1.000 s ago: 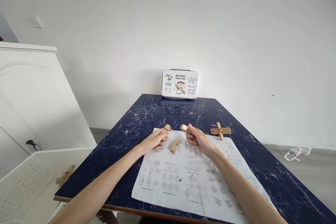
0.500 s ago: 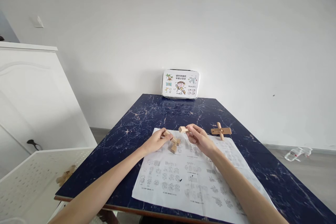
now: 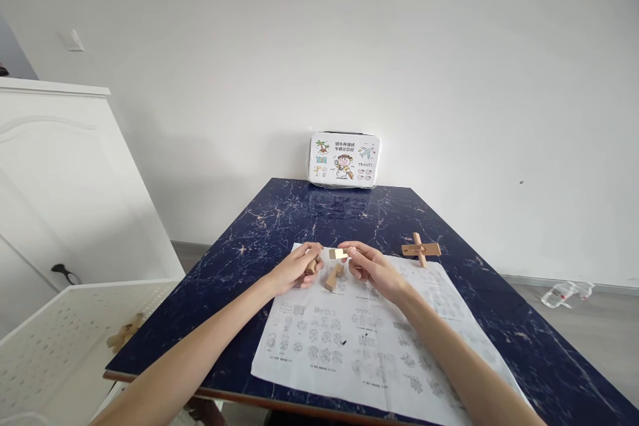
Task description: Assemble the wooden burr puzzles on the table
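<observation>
My left hand [image 3: 298, 267] is closed around a small wooden puzzle piece [image 3: 312, 267], partly covered by its fingers. Between the thumb and fingers of my right hand [image 3: 369, 263] is a notched wooden block [image 3: 337, 253], held up just above the paper. Below and between both hands, another wooden piece [image 3: 332, 277] lies on the printed instruction sheet [image 3: 359, 353]. Beyond my right hand, a cross-shaped wooden assembly [image 3: 420, 250] rests at the sheet's far right edge.
The sheet lies on a dark blue marbled table [image 3: 279, 213]. A white cartoon-printed case [image 3: 343, 160] stands at the back against the wall. At the left is a white perforated basket [image 3: 60, 346] holding wooden pieces [image 3: 124, 334], beside a white cabinet [image 3: 70, 193].
My left hand has lifted a wooden piece from the small pile and drawn it slightly left. My right hand has moved its block a little left and down.
</observation>
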`<state>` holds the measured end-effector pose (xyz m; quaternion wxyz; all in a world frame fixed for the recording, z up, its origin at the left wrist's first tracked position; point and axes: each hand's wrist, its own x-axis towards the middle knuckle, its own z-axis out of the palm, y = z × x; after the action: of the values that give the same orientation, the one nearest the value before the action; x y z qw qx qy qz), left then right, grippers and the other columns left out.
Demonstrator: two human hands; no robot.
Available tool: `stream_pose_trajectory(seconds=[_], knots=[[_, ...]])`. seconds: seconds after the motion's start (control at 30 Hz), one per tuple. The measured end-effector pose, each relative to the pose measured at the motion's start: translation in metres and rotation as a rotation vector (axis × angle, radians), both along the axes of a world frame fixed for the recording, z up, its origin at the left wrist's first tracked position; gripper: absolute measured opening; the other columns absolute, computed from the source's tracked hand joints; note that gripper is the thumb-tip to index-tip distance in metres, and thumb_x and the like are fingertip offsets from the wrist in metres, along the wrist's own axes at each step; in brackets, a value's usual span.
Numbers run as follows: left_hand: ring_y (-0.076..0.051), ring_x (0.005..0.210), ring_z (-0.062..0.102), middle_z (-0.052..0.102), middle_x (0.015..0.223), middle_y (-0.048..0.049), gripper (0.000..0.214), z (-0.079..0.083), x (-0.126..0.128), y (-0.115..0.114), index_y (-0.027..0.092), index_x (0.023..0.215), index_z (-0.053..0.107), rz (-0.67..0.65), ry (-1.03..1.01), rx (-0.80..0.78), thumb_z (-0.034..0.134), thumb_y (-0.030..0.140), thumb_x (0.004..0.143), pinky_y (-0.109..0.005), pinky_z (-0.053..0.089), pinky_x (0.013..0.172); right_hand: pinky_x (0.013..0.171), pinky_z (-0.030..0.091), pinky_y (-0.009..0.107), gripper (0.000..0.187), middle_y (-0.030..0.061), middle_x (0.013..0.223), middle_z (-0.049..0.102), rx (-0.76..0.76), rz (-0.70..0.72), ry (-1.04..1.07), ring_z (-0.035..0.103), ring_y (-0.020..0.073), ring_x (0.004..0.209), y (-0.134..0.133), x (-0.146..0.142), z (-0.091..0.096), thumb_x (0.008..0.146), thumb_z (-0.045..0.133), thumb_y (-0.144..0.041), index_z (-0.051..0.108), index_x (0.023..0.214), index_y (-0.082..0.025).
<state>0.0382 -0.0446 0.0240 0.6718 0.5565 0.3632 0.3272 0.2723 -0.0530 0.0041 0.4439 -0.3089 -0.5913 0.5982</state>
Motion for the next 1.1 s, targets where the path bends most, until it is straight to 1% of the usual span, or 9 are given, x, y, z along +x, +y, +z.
stream_pose_trajectory(seconds=[0.1, 0.2, 0.3, 0.4, 0.47, 0.57, 0.67, 0.97, 1.1], knots=[[-0.003, 0.047, 0.032, 0.048, 0.077, 0.0055, 0.045, 0.001, -0.001, 0.001, 0.02, 0.111, 0.054, 0.006, -0.037, -0.049, 0.065, 0.058, 0.092, -0.02, 0.023, 0.043, 0.054, 0.027, 0.028, 0.051, -0.0048, 0.06, 0.049, 0.014, 0.002, -0.039, 0.04, 0.0116, 0.055, 0.0, -0.001, -0.001, 0.09, 0.065, -0.064, 0.064, 0.118, -0.021], [-0.006, 0.056, 0.041, 0.047, 0.078, 0.0054, 0.041, 0.002, 0.0, 0.001, 0.019, 0.119, 0.054, -0.001, -0.088, -0.049, 0.075, 0.035, 0.087, -0.022, 0.027, 0.05, 0.054, 0.031, 0.027, 0.05, -0.0033, 0.062, 0.057, 0.031, 0.005, -0.062, 0.046, 0.0121, 0.055, 0.0, -0.002, -0.003, 0.09, 0.067, -0.062, 0.063, 0.117, -0.021], [-0.008, 0.065, 0.05, 0.051, 0.078, 0.005, 0.051, 0.001, 0.002, 0.0, 0.019, 0.125, 0.051, -0.027, -0.118, -0.022, 0.076, 0.018, 0.081, -0.024, 0.035, 0.059, 0.054, 0.036, 0.027, 0.05, -0.0003, 0.071, 0.065, 0.041, 0.012, -0.076, 0.055, 0.0133, 0.058, 0.0, -0.005, -0.004, 0.086, 0.071, -0.061, 0.062, 0.115, -0.021], [-0.014, 0.076, 0.061, 0.063, 0.088, -0.0006, 0.061, -0.002, 0.003, -0.002, 0.02, 0.136, 0.044, -0.055, -0.095, 0.014, 0.076, 0.022, 0.084, -0.028, 0.044, 0.068, 0.053, 0.039, 0.028, 0.048, 0.0023, 0.081, 0.069, 0.066, -0.002, -0.095, 0.061, 0.0149, 0.061, 0.0, -0.008, -0.005, 0.085, 0.072, -0.061, 0.062, 0.11, -0.021], [-0.02, 0.09, 0.068, 0.067, 0.106, -0.0068, 0.065, -0.005, 0.003, -0.002, 0.022, 0.14, 0.041, -0.083, -0.092, 0.043, 0.077, 0.026, 0.086, -0.034, 0.051, 0.077, 0.053, 0.039, 0.027, 0.047, 0.0028, 0.084, 0.069, 0.087, -0.038, -0.12, 0.061, 0.0145, 0.061, 0.001, -0.009, -0.008, 0.084, 0.072, -0.061, 0.062, 0.107, -0.021], [-0.027, 0.108, 0.069, 0.064, 0.125, -0.0118, 0.067, -0.008, 0.002, -0.003, 0.024, 0.141, 0.04, -0.102, -0.079, 0.104, 0.079, 0.03, 0.086, -0.044, 0.055, 0.091, 0.052, 0.039, 0.026, 0.045, 0.0023, 0.084, 0.068, 0.117, -0.093, -0.137, 0.058, 0.013, 0.06, 0.003, -0.011, -0.013, 0.083, 0.074, -0.061, 0.062, 0.101, -0.021], [-0.028, 0.109, 0.07, 0.063, 0.129, -0.0121, 0.069, -0.009, 0.003, -0.004, 0.025, 0.142, 0.039, -0.13, -0.075, 0.157, 0.079, 0.032, 0.087, -0.05, 0.056, 0.098, 0.054, 0.039, 0.027, 0.044, 0.0007, 0.078, 0.065, 0.148, -0.127, -0.128, 0.055, 0.0129, 0.06, 0.004, -0.013, -0.016, 0.082, 0.074, -0.061, 0.061, 0.097, -0.022], [-0.025, 0.102, 0.074, 0.059, 0.134, -0.012, 0.064, -0.003, 0.008, -0.013, 0.026, 0.14, 0.043, -0.122, -0.071, 0.214, 0.078, 0.032, 0.087, -0.047, 0.062, 0.088, 0.058, 0.041, 0.03, 0.042, 0.0002, 0.07, 0.061, 0.226, -0.173, -0.174, 0.054, 0.016, 0.061, -0.005, -0.019, -0.009, 0.087, 0.068, -0.063, 0.055, 0.087, -0.023], [-0.025, 0.101, 0.074, 0.062, 0.128, -0.0107, 0.062, 0.003, 0.009, -0.017, 0.025, 0.14, 0.045, -0.138, -0.091, 0.248, 0.079, 0.03, 0.087, -0.046, 0.062, 0.088, 0.058, 0.039, 0.029, 0.04, -0.0013, 0.069, 0.056, 0.263, -0.192, -0.185, 0.052, 0.015, 0.061, -0.003, -0.019, -0.01, 0.091, 0.065, -0.06, 0.054, 0.085, -0.023]])
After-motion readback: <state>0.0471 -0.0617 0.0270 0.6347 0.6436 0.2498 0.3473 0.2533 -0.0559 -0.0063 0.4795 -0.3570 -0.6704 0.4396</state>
